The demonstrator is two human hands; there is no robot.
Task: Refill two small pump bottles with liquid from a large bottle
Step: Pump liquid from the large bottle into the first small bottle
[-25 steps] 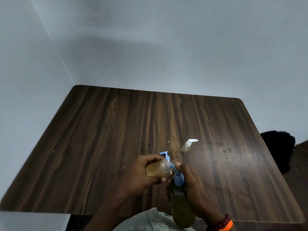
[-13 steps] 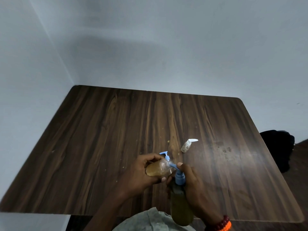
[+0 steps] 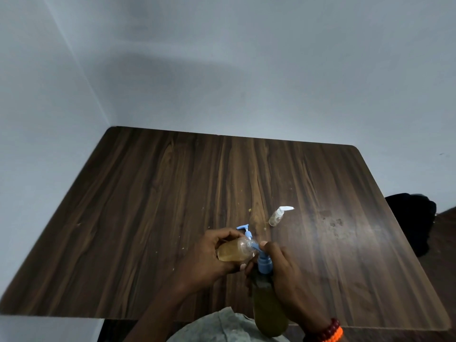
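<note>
Hands low over the near edge of the dark wood bench (image 3: 153, 218) in the head view. The left hand (image 3: 207, 257) is wrapped around a small clear bottle (image 3: 233, 251) tipped on its side, amber liquid inside, open neck facing right. The right hand (image 3: 283, 280) grips the large bottle (image 3: 269, 309) of greenish-brown liquid by its neck, one fingertip on the blue pump head (image 3: 264, 264), whose spout meets the small bottle's mouth. Just behind the left hand, a loose blue pump top (image 3: 245, 230) lies on the bench. Further back and right, a second small bottle (image 3: 277, 217) with a white pump stands apart. A red and orange bead bracelet (image 3: 325, 333) circles the right wrist.
</note>
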